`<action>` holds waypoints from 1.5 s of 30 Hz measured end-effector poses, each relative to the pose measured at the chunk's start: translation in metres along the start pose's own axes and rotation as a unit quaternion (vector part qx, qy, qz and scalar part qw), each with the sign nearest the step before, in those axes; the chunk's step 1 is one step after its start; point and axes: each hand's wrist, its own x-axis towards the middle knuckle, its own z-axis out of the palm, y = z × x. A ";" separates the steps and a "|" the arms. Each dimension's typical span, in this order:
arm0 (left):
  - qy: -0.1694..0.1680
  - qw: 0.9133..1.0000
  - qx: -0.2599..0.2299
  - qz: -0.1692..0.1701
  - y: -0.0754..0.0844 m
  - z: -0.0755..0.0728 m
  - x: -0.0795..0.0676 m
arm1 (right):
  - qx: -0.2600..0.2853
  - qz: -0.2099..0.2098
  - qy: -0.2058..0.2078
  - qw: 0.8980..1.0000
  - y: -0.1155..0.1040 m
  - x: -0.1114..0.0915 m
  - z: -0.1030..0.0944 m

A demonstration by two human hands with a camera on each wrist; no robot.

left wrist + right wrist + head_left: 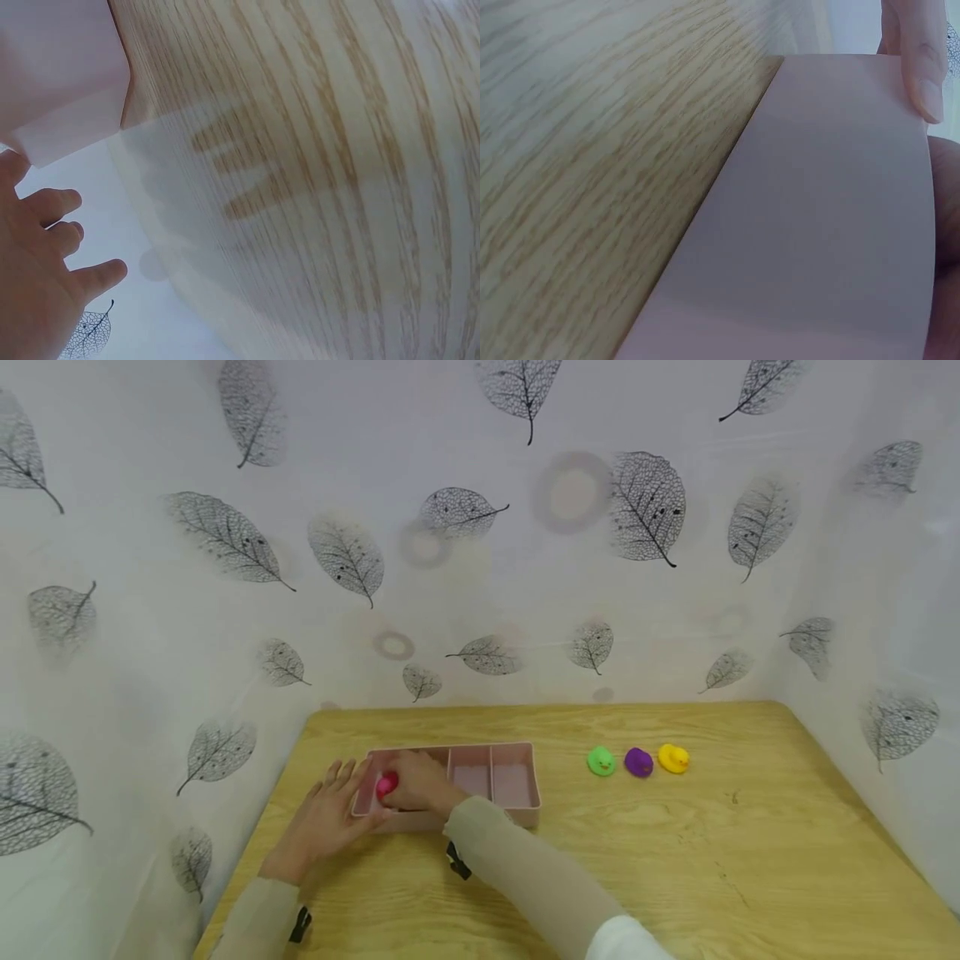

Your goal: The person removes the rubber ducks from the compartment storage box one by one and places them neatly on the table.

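A pink divided tray (pixel 457 820) lies on the wooden table. My right hand (pixel 420 781) reaches into its left compartment and holds a small bright pink rubber duck (pixel 386 785), partly hidden by the fingers. At the tray's left end is my left hand (pixel 322 818), fingers spread and its thumb at the front rim. In the left wrist view, the left hand (pixel 37 262) shows beside the tray corner (pixel 75 120). The tray's outer wall (pixel 817 210) fills much of the right wrist view, with the left thumb (pixel 926 82) over its rim.
Right of the tray, a green duck (pixel 601 761), a purple duck (pixel 639 762) and a yellow duck (pixel 673 758) stand in a row on the wooden table (pixel 675 860). A leaf-patterned white curtain (pixel 480 568) hangs behind and along the sides.
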 end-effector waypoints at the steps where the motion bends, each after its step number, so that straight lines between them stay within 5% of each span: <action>1: 0.000 1.000 -0.001 0.000 0.000 0.000 0.000 | 0.004 0.006 0.001 1.000 0.000 0.000 0.000; 15: -0.009 1.000 -0.007 -0.007 0.002 -0.001 0.002 | 0.046 0.043 0.005 0.998 -0.003 0.003 0.002; 29: -0.017 1.000 -0.009 -0.014 0.002 -0.001 0.000 | 0.049 0.004 0.018 0.999 0.001 -0.002 0.001; 45: -0.016 1.000 -0.005 -0.010 0.004 -0.002 0.000 | 0.129 -0.021 0.030 0.991 0.003 -0.008 -0.006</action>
